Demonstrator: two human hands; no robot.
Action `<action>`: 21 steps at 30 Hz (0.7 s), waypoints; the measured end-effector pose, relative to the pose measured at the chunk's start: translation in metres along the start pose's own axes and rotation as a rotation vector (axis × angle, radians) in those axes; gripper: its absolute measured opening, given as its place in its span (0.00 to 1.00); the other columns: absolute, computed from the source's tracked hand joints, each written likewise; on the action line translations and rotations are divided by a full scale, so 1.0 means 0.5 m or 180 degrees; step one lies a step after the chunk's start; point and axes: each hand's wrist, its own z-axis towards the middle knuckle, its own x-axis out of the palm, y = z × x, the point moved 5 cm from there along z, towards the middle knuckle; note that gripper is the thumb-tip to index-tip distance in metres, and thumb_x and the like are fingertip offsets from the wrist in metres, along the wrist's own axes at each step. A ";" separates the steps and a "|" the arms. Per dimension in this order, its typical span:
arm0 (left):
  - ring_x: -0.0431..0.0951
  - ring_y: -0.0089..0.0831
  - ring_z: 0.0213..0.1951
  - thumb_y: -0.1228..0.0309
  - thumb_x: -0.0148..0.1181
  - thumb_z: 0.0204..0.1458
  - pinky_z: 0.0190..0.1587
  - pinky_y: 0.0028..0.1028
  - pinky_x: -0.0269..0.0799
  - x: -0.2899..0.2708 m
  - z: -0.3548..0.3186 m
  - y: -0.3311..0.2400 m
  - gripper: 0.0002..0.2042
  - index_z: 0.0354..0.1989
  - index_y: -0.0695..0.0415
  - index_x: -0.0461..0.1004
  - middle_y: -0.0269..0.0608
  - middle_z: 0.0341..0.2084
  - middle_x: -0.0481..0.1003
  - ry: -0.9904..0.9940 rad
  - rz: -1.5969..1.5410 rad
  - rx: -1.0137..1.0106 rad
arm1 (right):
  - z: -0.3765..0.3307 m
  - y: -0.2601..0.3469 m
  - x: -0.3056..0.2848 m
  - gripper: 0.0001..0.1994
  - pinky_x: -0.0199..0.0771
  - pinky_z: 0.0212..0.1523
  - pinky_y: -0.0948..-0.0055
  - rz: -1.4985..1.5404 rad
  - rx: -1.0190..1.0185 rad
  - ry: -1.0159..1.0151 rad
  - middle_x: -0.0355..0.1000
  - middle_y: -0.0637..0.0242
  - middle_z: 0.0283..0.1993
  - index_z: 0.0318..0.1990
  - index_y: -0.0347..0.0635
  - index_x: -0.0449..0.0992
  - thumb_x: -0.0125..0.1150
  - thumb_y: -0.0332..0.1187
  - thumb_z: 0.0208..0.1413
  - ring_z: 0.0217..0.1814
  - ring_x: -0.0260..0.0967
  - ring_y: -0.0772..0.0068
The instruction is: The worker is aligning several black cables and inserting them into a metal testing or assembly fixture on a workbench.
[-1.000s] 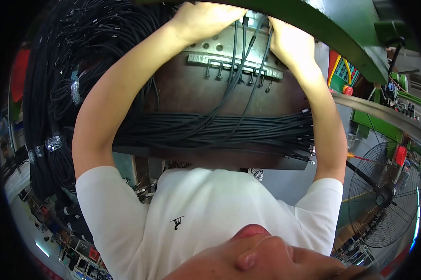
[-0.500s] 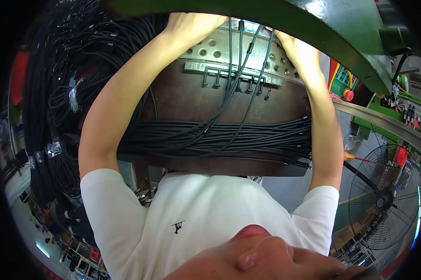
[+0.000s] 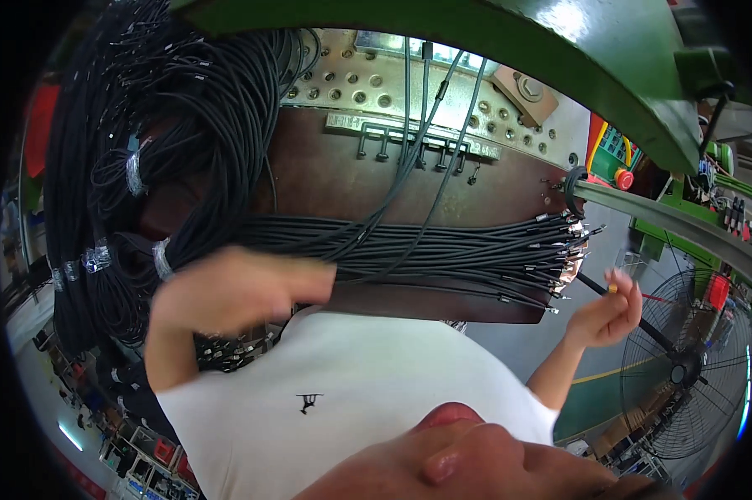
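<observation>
My left hand (image 3: 238, 292) is smeared by motion over the near left end of a bundle of black cables (image 3: 442, 250), and what its fingers do does not show. Beyond the bundle's right end, my right hand (image 3: 607, 317) is raised, its fingers loosely bent and apart, with nothing visible in it. Metal-tipped cable ends (image 3: 559, 237) stick out near that hand. Several cable strands (image 3: 426, 125) rise from the bundle past a metal bar with hooks (image 3: 413, 137) and pass behind a green machine frame (image 3: 476, 25), which hides their upper ends.
Coiled black cables (image 3: 226, 108) fill the left side, some bound with clear wrap (image 3: 134, 175). A perforated metal plate (image 3: 334, 83) lies behind the brown board (image 3: 326, 175). At right are a red stop button (image 3: 623, 178), a metal rail (image 3: 684, 212) and a black fan (image 3: 684, 358).
Both hands have come down from the metal plate under the green frame. The left is now at the bundle's near left, the right beyond its right end. The rising strands stay in place.
</observation>
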 end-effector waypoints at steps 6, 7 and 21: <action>0.70 0.46 0.53 0.69 0.54 0.52 0.57 0.37 0.63 0.229 -0.118 0.290 0.17 0.50 0.60 0.72 0.55 0.49 0.71 -0.0935 0.1246 -0.2631 | -0.379 -0.064 0.016 0.25 0.59 0.61 0.65 -0.1647 0.1551 0.2028 0.62 0.57 0.61 0.62 0.36 0.60 0.56 0.29 0.57 0.61 0.59 0.61; 0.71 0.47 0.51 0.68 0.54 0.52 0.56 0.38 0.63 0.236 -0.145 0.345 0.16 0.47 0.61 0.73 0.54 0.48 0.72 -0.1348 0.1710 -0.2360 | -0.430 -0.095 0.014 0.25 0.59 0.61 0.64 -0.1253 0.2070 0.1946 0.63 0.56 0.60 0.61 0.35 0.61 0.57 0.29 0.56 0.61 0.60 0.61; 0.70 0.49 0.51 0.66 0.55 0.50 0.56 0.42 0.62 0.210 -0.128 0.345 0.17 0.46 0.61 0.74 0.52 0.47 0.73 -0.2445 0.2134 -0.1858 | -0.376 -0.085 0.080 0.21 0.60 0.60 0.64 -0.1150 0.1525 0.1452 0.67 0.55 0.56 0.56 0.34 0.67 0.59 0.27 0.54 0.58 0.62 0.59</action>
